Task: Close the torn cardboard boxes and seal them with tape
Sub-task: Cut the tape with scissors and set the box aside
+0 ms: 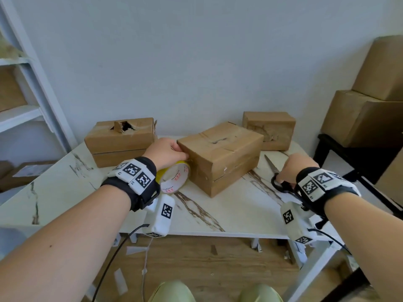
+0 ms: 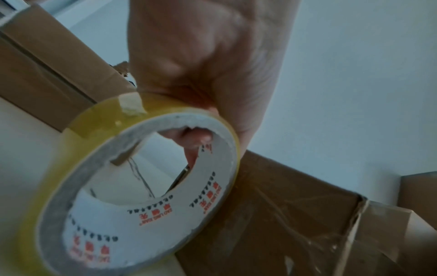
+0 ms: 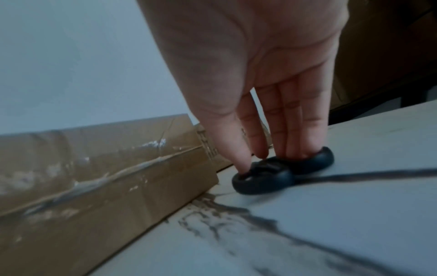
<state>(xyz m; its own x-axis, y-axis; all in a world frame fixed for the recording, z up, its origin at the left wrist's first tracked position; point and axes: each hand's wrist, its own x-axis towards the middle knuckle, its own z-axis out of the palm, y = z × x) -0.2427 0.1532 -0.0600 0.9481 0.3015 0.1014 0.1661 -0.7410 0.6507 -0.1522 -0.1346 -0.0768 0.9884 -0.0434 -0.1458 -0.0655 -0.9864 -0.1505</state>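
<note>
Left hand point(image 1: 166, 152) grips tape roll point(image 1: 174, 178) against middle box point(image 1: 220, 158) corner; right hand point(image 1: 299, 168) fingers straight in scissors point(image 1: 281, 182) loops.

On my feed: tape roll point(image 2: 132, 186), yellow outer band, white core with red and black print. Middle box point(image 1: 220, 155), plain brown cardboard; the two boxes behind it the same brown. Scissors point(image 3: 281, 171), black handle loops. Table point(image 1: 229, 214), white marble pattern with brown veins. Wristbands point(image 1: 135, 173), black with white black-checked marker squares.
</note>
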